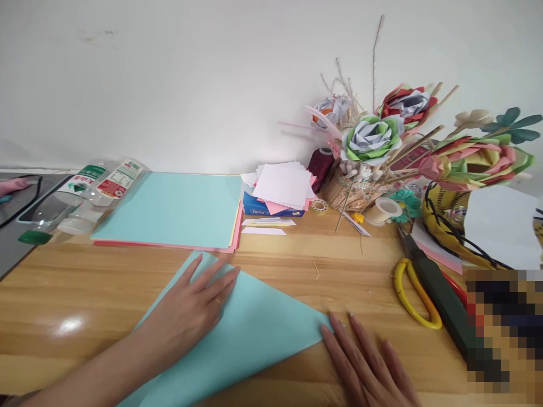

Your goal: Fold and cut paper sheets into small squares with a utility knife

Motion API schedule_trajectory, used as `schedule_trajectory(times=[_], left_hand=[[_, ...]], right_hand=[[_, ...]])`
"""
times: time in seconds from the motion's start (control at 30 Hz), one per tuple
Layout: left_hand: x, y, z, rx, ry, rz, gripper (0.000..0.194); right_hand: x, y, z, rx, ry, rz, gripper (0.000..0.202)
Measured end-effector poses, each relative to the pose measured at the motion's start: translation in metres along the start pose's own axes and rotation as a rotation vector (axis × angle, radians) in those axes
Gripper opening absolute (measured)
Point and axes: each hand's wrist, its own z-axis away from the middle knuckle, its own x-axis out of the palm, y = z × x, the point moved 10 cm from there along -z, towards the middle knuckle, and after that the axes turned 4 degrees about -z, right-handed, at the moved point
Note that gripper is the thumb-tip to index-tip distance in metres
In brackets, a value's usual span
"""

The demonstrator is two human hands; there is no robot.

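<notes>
Both hands are open and close around nothing: the left hand (193, 299) lies spread over the far part of the paper (254, 316), and the right hand (367, 362) rests its fingertips at the sheet's right tip. Smooth, folded and pale blue, the paper sits near the middle of the worktop (63, 294), with its near end cut off by the view. Its sharp tip points right, another corner points to the far edge, and the long axis slants from the near left towards that tip. Beyond lies a flat stack (173, 209) of coloured sheets, blue on top. At the far left corner, clear plastic bottles (121, 181) lie tipped over. Along the far edge, a rough straw-like pot (337, 189) holds layered paper flowers (375, 138) and thin sticks. Towards the right edge, a yellow mesh basket (432, 223) has a white sheet (503, 226) over it.
</notes>
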Motion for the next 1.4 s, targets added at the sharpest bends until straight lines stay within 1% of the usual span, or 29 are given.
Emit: schedule_trajectory(times=[0.1,0.23,0.3,0.4,0.47,0.5,0.53,0.63,0.67,0.7,0.77,0.9,1.0,1.13,1.23,1.33,1.4], left_hand=[[0.007,-0.005,0.008,0.023,0.007,0.005,0.037],[0.022,-0.012,0.017,0.054,-0.037,0.103,0.042],[0.028,-0.016,0.02,0.043,-0.045,0.149,0.045],[0.032,-0.019,0.023,0.026,-0.039,0.193,0.049],[0.034,-0.02,0.023,0.016,-0.042,0.217,0.051],[0.033,-0.019,0.023,0.019,-0.046,0.225,0.052],[0.033,-0.018,0.023,0.023,-0.049,0.229,0.054],[0.031,-0.017,0.023,0.032,-0.078,0.235,0.057],[0.031,-0.017,0.023,0.029,-0.093,0.239,0.058],[0.031,-0.017,0.023,0.021,-0.104,0.245,0.06],[0.031,-0.018,0.023,0.007,-0.11,0.258,0.063],[0.028,-0.018,0.023,0.022,-0.089,0.261,0.067],[0.029,-0.017,0.023,0.062,-0.105,0.245,0.071],[0.031,-0.021,0.025,0.037,-0.132,0.262,0.073],[0.033,-0.021,0.025,0.018,-0.162,0.277,0.073],[0.034,-0.018,0.02,0.0,-0.165,0.284,0.071],[0.033,-0.018,0.014,-0.019,-0.159,0.28,0.069]], right_hand=[[-0.004,-0.001,-0.004,0.007,-0.018,-0.019,0.063],[-0.013,0.007,-0.013,0.049,0.001,-0.089,0.06],[-0.016,0.017,-0.017,0.087,0.022,-0.191,0.057],[-0.024,0.045,-0.019,0.242,0.096,-0.373,0.055],[-0.032,0.055,-0.02,0.319,0.165,-0.409,0.055],[-0.036,0.053,-0.022,0.307,0.189,-0.397,0.054],[-0.039,0.046,-0.025,0.258,0.197,-0.375,0.052],[-0.038,0.009,-0.037,0.051,0.135,-0.322,0.047],[-0.035,0.0,-0.039,0.009,0.11,-0.32,0.046],[-0.032,-0.006,-0.04,-0.012,0.089,-0.325,0.047],[-0.027,-0.01,-0.04,-0.012,0.058,-0.334,0.05],[-0.02,-0.004,-0.027,-0.004,-0.009,-0.281,0.057],[-0.02,0.008,-0.016,0.051,-0.007,-0.206,0.05],[-0.02,0.017,-0.007,0.141,0.001,-0.156,0.048],[-0.019,0.023,-0.006,0.19,-0.014,-0.139,0.047],[-0.018,0.031,-0.012,0.163,-0.013,-0.134,0.045],[-0.017,0.041,-0.018,0.138,-0.014,-0.127,0.043]])
